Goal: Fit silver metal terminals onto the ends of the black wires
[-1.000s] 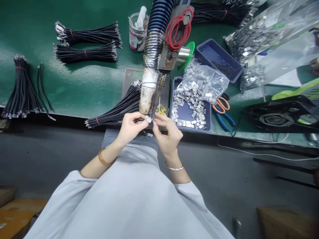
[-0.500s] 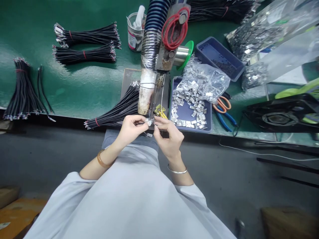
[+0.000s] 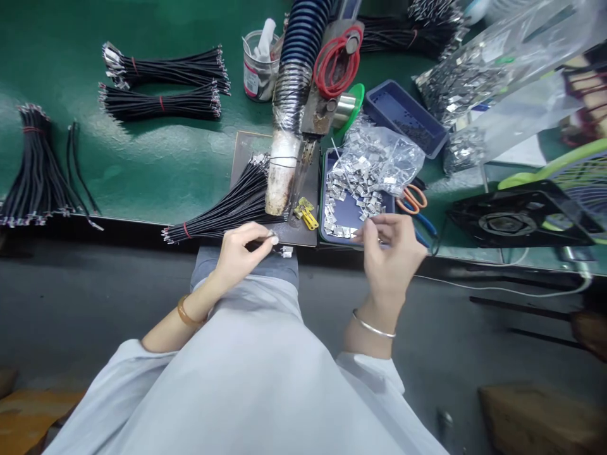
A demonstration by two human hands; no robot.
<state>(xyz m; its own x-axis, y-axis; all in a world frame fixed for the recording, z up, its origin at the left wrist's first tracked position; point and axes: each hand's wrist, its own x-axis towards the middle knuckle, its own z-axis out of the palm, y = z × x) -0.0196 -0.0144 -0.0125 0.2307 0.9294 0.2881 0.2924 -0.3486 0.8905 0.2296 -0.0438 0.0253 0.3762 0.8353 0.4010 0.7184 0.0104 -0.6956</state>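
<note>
My left hand (image 3: 244,251) is closed in a pinch at the front edge of the bench, on what looks like a thin black wire. Just below its fingertips hangs a small silver metal terminal (image 3: 286,251), and a short dark length leads to it. Over the front right corner of a blue tray (image 3: 324,218) is my right hand (image 3: 391,253), fingers curled and thumb apart, with nothing visible in them. Loose metal terminals (image 3: 339,221) lie in that tray close to its fingertips, which are partly blurred. A tied bundle of black wires (image 3: 227,205) rests beside my left hand.
A hose (image 3: 284,158) and a metal bracket (image 3: 320,114) come down over the board (image 3: 303,237). Near them are a yellow clip-like piece (image 3: 307,213), a solder spool (image 3: 348,109), orange-handled scissors (image 3: 411,199) and a black fan (image 3: 516,215). More wire bundles (image 3: 161,106) lie left.
My right hand has left my left hand and moved right to the tray. My left hand has shifted slightly left and down, still pinching. The camera view has shifted a little.
</note>
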